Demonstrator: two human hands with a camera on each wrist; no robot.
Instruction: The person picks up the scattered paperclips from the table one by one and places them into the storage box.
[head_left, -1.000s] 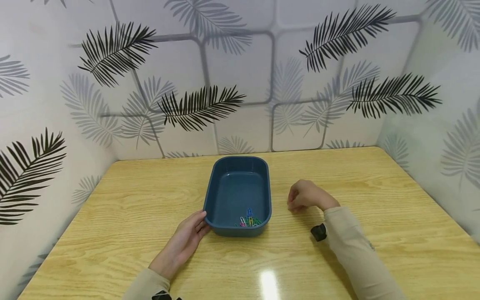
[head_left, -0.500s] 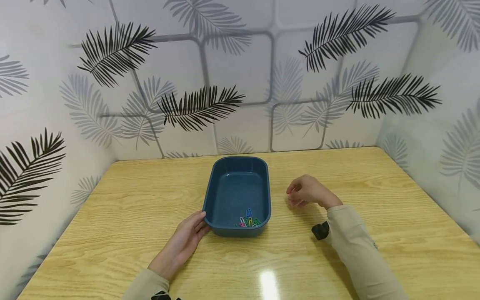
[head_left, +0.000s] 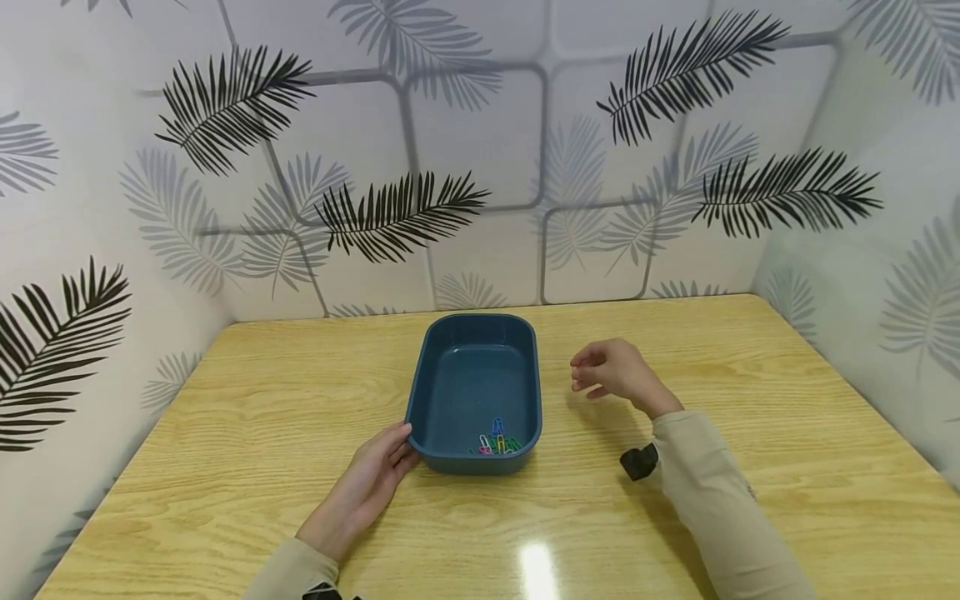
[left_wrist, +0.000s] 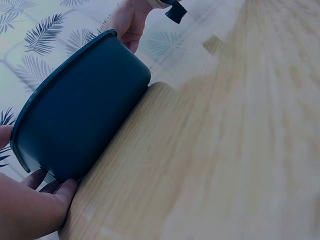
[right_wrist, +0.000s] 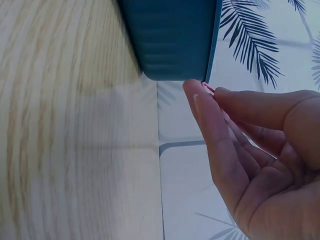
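Note:
A dark blue rectangular bin [head_left: 480, 392] stands on the wooden table, and several coloured paper clips [head_left: 499, 442] lie at its near end. My left hand [head_left: 375, 479] grips the bin's near left corner, thumb at the rim and fingers against the side wall below. To the right of the bin, my right hand [head_left: 615, 371] is raised over the table. Between its thumb and forefinger it pinches a red-pink paper clip [right_wrist: 208, 87], mostly covered by the fingertips in the right wrist view.
The light wooden table [head_left: 285, 392] reaches to a wall [head_left: 487, 250] with printed leaf patterns at the back, left and right. A bright light reflection [head_left: 537, 567] shows on the tabletop near the front.
My right hand has risen from close to the table and moved slightly away from me, beside the bin. The left hand and the bin have stayed in place.

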